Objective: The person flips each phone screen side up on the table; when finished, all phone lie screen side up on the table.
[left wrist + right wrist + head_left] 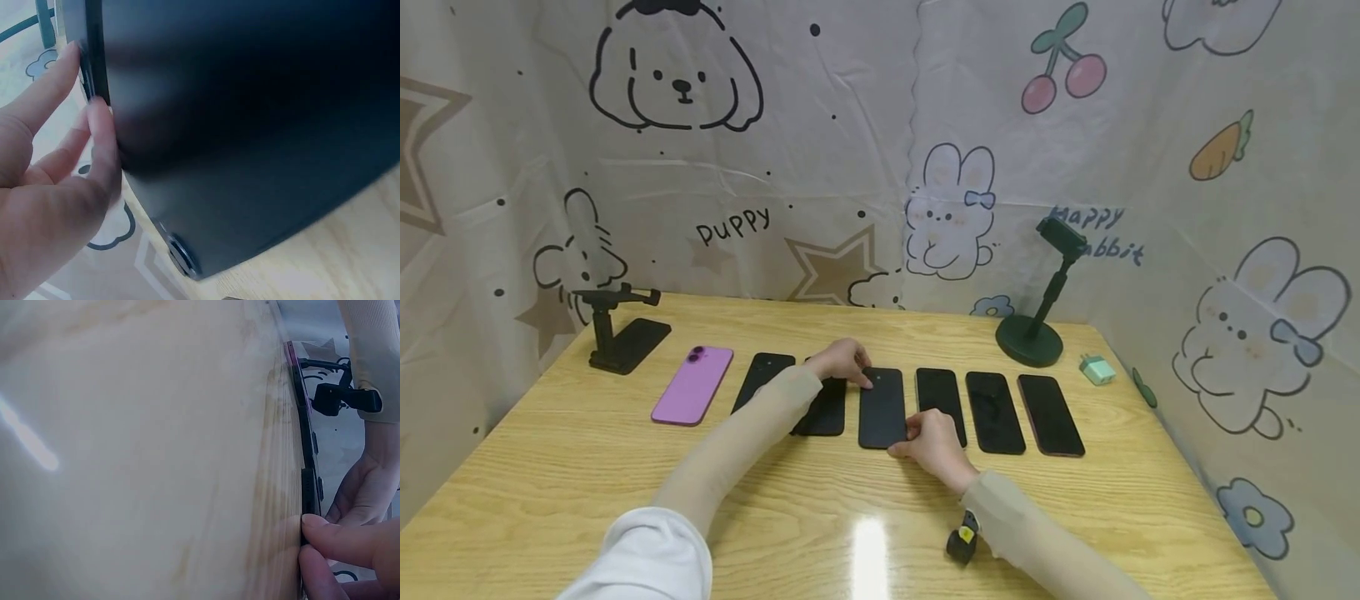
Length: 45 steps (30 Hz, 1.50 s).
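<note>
A dark smartphone (pixel 882 412) lies back up on the wooden table, in the middle of a row of phones. My left hand (pixel 842 362) holds its far left corner with thumb and fingertips. At its near right corner my right hand (pixel 936 446) pinches the edge. In the right wrist view, the thumb and a finger of the right hand (pixel 344 550) meet the thin black phone edge (pixel 309 494). A broad dark phone surface (pixel 250 125) fills much of the left wrist view, beside the fingers of the left hand (pixel 56 181).
Left of it lie two black phones (pixel 827 412) (pixel 766 371) and a purple phone (pixel 694 387); to the right, three dark phones (pixel 936 392) (pixel 995 412) (pixel 1051 417). Behind stand a black holder (pixel 604 333), a dark green stand (pixel 1030 342) and a pale green charger (pixel 1097 369).
</note>
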Motion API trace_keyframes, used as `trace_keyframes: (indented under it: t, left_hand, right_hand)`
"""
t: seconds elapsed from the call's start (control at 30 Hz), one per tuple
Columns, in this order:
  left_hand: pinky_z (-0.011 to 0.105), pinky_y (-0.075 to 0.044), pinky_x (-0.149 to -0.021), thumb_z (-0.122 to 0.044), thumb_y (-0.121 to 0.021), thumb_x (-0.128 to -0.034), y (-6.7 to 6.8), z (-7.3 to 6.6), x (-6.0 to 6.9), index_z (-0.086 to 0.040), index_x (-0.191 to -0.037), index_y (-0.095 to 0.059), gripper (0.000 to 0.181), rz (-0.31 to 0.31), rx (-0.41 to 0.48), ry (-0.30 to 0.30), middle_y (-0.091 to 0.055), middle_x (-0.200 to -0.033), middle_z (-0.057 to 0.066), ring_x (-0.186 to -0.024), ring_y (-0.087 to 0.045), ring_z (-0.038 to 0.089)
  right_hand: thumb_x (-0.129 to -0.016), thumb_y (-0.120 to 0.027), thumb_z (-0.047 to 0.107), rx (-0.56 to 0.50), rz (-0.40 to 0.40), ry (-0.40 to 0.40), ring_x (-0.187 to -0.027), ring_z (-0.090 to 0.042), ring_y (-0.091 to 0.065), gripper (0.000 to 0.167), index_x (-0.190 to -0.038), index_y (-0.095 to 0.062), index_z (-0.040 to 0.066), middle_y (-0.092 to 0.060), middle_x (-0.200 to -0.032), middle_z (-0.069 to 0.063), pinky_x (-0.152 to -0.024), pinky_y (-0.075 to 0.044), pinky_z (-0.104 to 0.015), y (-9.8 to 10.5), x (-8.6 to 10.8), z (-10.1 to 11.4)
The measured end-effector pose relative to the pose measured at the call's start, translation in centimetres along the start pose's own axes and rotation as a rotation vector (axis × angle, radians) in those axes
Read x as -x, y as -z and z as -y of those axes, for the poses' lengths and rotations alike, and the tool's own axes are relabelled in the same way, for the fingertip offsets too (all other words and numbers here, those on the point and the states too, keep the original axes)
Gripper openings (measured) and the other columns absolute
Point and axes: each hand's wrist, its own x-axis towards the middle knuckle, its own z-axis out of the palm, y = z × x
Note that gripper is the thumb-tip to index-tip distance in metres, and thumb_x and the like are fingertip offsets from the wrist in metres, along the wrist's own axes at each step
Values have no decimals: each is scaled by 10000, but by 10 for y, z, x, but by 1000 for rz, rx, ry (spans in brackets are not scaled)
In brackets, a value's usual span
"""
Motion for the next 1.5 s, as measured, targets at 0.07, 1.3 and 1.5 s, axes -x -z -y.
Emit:
trace_keyframes:
  t: [0.07,1.3,1.5]
  left_hand:
    - [332,-512,-876,-159,-781,-808,0,-2,0,-4,-1100,-679,345,4,10,3,-659,-1135,137,-1000,-612,236]
    - [284,-504,-754,-168,-659,-914,-3,2,-2,0,-1099,-691,252,-9,13,35,-673,-1056,108,-804,-572,143]
    - [267,-555,-666,-183,-706,-878,-32,104,-115,-89,-1043,-705,190,71,246,-25,-680,-945,38,-733,-657,111]
  right_hand:
    - [-725,-831,97,7,-2,14,-565,-90,-621,459,-1092,-659,-119,-641,-781,-80,-562,-536,-248,0,0,0]
    - [-717,-843,148,81,-13,19,-673,-107,-584,411,-1047,-709,-58,-664,-768,-39,-606,-489,-251,-2,0,-3]
    - [-711,-847,149,78,-25,23,-680,-109,-585,411,-1043,-713,-53,-666,-774,-41,-619,-497,-259,-1,1,-4]
